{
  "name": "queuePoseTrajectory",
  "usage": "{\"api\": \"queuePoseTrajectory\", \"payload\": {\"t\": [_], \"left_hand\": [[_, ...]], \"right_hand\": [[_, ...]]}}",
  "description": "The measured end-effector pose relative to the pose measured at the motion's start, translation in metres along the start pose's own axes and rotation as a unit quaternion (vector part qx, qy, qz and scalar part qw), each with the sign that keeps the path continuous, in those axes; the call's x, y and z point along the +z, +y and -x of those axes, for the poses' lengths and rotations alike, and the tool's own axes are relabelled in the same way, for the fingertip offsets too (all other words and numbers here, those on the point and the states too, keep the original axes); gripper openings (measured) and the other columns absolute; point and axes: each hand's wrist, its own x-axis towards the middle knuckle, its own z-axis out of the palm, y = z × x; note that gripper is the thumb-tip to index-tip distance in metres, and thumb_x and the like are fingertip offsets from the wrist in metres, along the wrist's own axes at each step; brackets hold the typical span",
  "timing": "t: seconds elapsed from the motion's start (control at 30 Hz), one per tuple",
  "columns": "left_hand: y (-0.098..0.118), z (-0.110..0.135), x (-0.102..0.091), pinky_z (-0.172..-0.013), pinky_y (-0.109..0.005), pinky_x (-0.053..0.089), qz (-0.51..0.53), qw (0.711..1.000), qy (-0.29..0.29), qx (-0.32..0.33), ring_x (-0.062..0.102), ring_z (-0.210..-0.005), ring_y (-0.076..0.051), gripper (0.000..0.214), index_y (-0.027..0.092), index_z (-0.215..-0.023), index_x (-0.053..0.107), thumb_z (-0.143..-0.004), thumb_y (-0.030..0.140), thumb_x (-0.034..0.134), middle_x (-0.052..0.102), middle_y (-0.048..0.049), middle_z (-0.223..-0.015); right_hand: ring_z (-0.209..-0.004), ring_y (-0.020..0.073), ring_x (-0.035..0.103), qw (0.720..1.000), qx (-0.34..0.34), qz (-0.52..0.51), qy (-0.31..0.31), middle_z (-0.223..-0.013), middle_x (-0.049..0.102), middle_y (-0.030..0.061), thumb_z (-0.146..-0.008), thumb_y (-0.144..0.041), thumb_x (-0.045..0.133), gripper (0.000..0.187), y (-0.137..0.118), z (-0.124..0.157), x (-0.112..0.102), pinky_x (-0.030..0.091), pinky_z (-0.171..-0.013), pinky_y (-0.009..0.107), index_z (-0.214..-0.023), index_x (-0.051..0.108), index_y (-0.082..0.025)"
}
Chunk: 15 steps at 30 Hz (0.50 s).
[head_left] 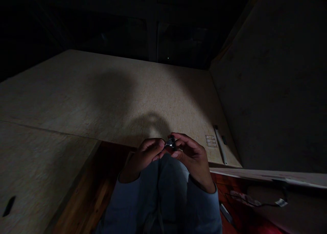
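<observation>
Both my hands meet just in front of my body, over the near edge of a pale board (107,94). My left hand (145,155) is curled, its fingertips pinching one side of a small dark metallic part (171,144). My right hand (190,152) pinches the same part from the other side, fingers bent around it. The part is too small and dim to identify. Grey-blue sleeves cover both my forearms.
The scene is dark. A slim white stick (220,144), small pale pieces (211,140) and a dark bit (224,139) lie on the board at right. A second board (270,91) leans upright on the right. Reddish wooden floor (87,200) and a cable (255,201) show below.
</observation>
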Motion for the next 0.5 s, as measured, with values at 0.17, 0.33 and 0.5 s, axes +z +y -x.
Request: {"api": "queuePoseTrajectory", "payload": {"t": [0.17,0.33,0.5], "left_hand": [[0.005,0.003,-0.002,-0.049,-0.023,0.024,-0.024,1.000,-0.015,0.001,0.031,-0.050,-0.007,0.058,0.015,-0.066,0.049,-0.090,0.067,0.053,0.039,0.0033,-0.056],[0.011,0.007,-0.001,-0.051,-0.025,0.025,-0.069,0.998,-0.008,0.003,0.033,-0.053,-0.008,0.057,0.016,-0.065,0.048,-0.092,0.066,0.050,0.040,0.0022,-0.058],[0.011,0.007,-0.001,-0.053,-0.025,0.026,-0.086,0.996,-0.011,0.009,0.034,-0.055,-0.009,0.059,0.016,-0.064,0.048,-0.091,0.069,0.048,0.040,0.0014,-0.059]], "right_hand": [[-0.087,0.0139,0.066,1.000,-0.001,0.006,-0.005,-0.091,0.070,0.0000,-0.081,-0.029,0.081,0.040,-0.002,0.001,-0.002,0.053,-0.086,0.029,-0.120,0.072,-0.033],[-0.093,0.0170,0.068,1.000,0.006,0.006,-0.009,-0.096,0.072,0.0017,-0.082,-0.032,0.080,0.039,-0.002,0.002,-0.002,0.053,-0.088,0.032,-0.120,0.072,-0.034],[-0.092,0.0181,0.068,1.000,0.009,0.019,-0.004,-0.093,0.072,0.0025,-0.081,-0.036,0.080,0.038,-0.002,0.002,-0.004,0.053,-0.091,0.034,-0.119,0.073,-0.032]]}}
